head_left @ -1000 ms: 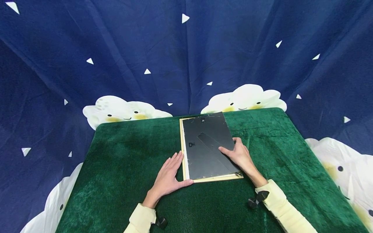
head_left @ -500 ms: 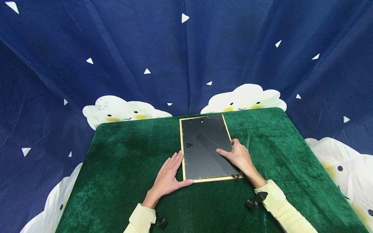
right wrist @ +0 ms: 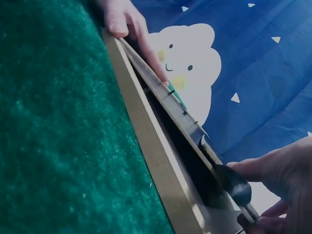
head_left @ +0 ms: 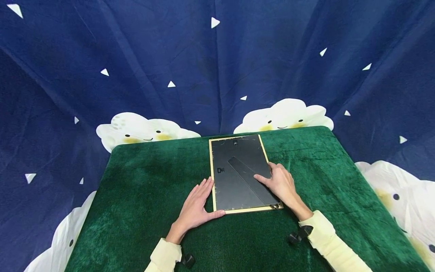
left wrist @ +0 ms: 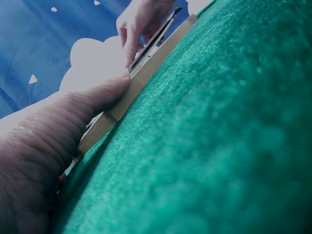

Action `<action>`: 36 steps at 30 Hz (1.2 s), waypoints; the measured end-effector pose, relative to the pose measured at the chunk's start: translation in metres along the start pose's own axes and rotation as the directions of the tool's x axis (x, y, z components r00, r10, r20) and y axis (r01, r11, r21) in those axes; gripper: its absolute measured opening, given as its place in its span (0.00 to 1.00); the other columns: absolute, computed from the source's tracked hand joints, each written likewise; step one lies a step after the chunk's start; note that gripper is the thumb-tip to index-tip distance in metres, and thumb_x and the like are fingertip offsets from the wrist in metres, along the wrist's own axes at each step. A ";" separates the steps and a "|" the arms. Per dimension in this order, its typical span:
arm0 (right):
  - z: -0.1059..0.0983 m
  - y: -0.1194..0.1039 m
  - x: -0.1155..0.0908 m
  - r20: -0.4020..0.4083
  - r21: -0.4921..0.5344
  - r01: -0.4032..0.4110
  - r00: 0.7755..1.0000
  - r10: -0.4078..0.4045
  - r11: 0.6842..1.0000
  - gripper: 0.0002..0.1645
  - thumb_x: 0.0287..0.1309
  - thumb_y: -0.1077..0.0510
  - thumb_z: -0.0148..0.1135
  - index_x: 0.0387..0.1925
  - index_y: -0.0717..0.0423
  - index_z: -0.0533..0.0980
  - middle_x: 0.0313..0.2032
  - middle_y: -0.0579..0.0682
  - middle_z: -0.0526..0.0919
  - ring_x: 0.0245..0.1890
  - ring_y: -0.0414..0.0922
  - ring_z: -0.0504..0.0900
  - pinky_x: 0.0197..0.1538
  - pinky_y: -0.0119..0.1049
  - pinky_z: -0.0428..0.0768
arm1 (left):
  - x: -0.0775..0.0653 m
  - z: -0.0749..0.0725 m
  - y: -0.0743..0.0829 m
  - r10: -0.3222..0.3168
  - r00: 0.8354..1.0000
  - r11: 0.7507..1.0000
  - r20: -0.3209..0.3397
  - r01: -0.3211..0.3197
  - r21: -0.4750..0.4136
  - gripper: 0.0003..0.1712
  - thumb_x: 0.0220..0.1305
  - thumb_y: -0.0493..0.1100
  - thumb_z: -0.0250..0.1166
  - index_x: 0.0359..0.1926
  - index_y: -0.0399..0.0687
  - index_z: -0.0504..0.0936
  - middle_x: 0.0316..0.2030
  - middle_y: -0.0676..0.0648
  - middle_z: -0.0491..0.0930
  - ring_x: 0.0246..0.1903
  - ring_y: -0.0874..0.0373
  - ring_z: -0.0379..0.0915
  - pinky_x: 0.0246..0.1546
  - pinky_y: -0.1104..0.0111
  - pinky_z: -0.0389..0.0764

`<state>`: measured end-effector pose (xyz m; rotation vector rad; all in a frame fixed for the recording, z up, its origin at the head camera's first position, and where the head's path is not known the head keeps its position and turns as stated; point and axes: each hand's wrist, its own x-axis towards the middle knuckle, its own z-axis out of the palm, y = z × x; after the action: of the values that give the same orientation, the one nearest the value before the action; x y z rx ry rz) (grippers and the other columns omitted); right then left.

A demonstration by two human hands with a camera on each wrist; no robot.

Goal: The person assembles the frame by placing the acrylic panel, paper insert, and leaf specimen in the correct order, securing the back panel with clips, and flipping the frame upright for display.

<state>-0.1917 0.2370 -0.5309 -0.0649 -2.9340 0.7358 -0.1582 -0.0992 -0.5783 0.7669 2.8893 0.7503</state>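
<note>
A picture frame with a pale wooden border (head_left: 249, 210) lies face down, its black backing board (head_left: 238, 181) on top. Straight fingers of my left hand (head_left: 197, 207) lie along the frame's left side, and the thumb rests on the near left corner. My right hand (head_left: 281, 184) pinches the board's right edge, thumb on top and fingertips beneath. In the right wrist view the backing board (right wrist: 183, 119) slants up, low near my left hand and raised on the right, with a dark gap above the wooden border (right wrist: 156, 161). A flat stand leg (head_left: 249, 181) crosses the board diagonally.
The frame lies on a table covered in green plush cloth (head_left: 153, 181), near its far edge. Behind hangs a blue curtain (head_left: 190, 56) printed with white triangles and smiling clouds. A small dark piece (head_left: 275, 206) sits at the frame's near right corner.
The backing board has shifted left and lower into the frame, and the white strip along its left edge is covered. My right hand moved slightly left with it; my left hand stayed put.
</note>
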 end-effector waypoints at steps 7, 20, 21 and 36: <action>-0.001 0.001 -0.001 0.010 -0.002 0.086 0.996 -0.086 0.996 0.52 0.62 0.35 0.71 0.70 0.71 0.70 0.43 0.66 0.80 0.35 0.56 0.79 0.36 0.53 0.79 | -0.001 0.000 0.000 0.008 1.000 1.000 -0.017 -0.008 -0.008 0.69 0.55 0.84 0.61 0.85 0.53 0.48 0.83 0.53 0.46 0.83 0.58 0.37 0.81 0.55 0.44; -0.004 0.004 0.001 0.102 -0.028 0.089 0.991 -0.085 0.996 0.45 0.61 0.36 0.71 0.68 0.63 0.76 0.35 0.56 0.76 0.24 0.47 0.66 0.24 0.39 0.66 | -0.001 0.001 0.000 0.006 1.000 1.000 -0.012 -0.006 -0.007 0.69 0.55 0.85 0.61 0.85 0.54 0.47 0.83 0.55 0.45 0.82 0.59 0.37 0.81 0.57 0.43; -0.003 0.004 0.001 0.107 -0.033 0.095 0.990 -0.091 0.995 0.44 0.61 0.37 0.71 0.68 0.62 0.76 0.36 0.57 0.76 0.24 0.47 0.67 0.24 0.39 0.67 | -0.001 0.001 0.000 0.012 1.000 1.000 -0.018 -0.012 -0.012 0.69 0.55 0.84 0.61 0.85 0.54 0.48 0.83 0.54 0.46 0.83 0.58 0.38 0.81 0.56 0.44; 0.007 0.015 -0.004 0.090 -0.073 0.191 0.979 -0.184 0.979 0.42 0.65 0.32 0.67 0.68 0.56 0.77 0.37 0.58 0.67 0.19 0.46 0.63 0.17 0.38 0.63 | -0.002 0.001 0.000 0.019 1.000 1.000 -0.016 -0.019 -0.017 0.67 0.56 0.83 0.62 0.85 0.55 0.48 0.83 0.55 0.45 0.83 0.58 0.37 0.81 0.56 0.43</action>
<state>-0.1888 0.2467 -0.5444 0.2379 -2.9929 0.6046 -0.1567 -0.0994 -0.5797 0.7909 2.8898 0.7858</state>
